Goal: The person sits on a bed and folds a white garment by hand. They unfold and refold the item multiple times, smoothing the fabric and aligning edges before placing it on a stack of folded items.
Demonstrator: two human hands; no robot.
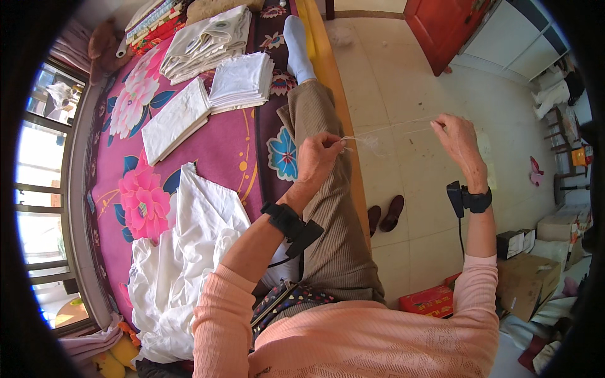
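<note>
Above the thigh, my left hand [317,153] pinches a small bunch of white thread [364,141] between thumb and fingertips. Thin strands run from it to the right, where my right hand [454,134] is raised over the floor, its thumb and index finger closed on the thread ends. Loose tangled thread hangs between the two hands, close to the left one. Crumpled white fabric [189,250] lies on the bed to the left of my forearm. Further up the bed are a folded white cloth [176,120], a stack of white cloths [241,80] and a larger folded white pile [205,45].
The bed's flowered pink cover [227,156] spreads to the left, beside a window. Dark shoes [392,212] stand on the tiled floor by the bed's edge [347,132]. A red box [427,300] and a cardboard box [527,283] are at the lower right.
</note>
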